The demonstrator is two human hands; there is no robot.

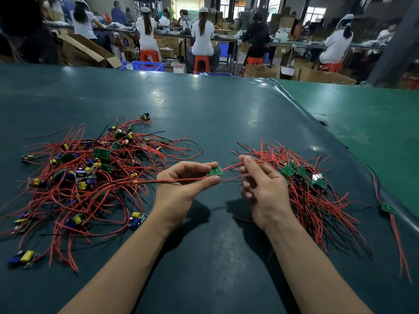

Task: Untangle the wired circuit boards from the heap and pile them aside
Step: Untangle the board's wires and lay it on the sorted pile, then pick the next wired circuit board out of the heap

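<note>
On counter (pixel 215 114) | your left hand (pixel 181 186) pinches a board (pixel 214 171), right hand (pixel 260 182) pinches its wires (pixel 233 166) | pile (pixel 303 177) started; heap (pixel 86 173) mostly left

Two hands (pixel 188 180), two wire-and-board heaps (pixel 86 177), one held board (pixel 214 171), one stray board (pixel 388 208).

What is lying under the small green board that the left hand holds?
Below the green board, a red wire runs across the left hand toward the heap. The board's underside is hidden.

Overhead glare, wide-angle distortion, blurred background
</note>
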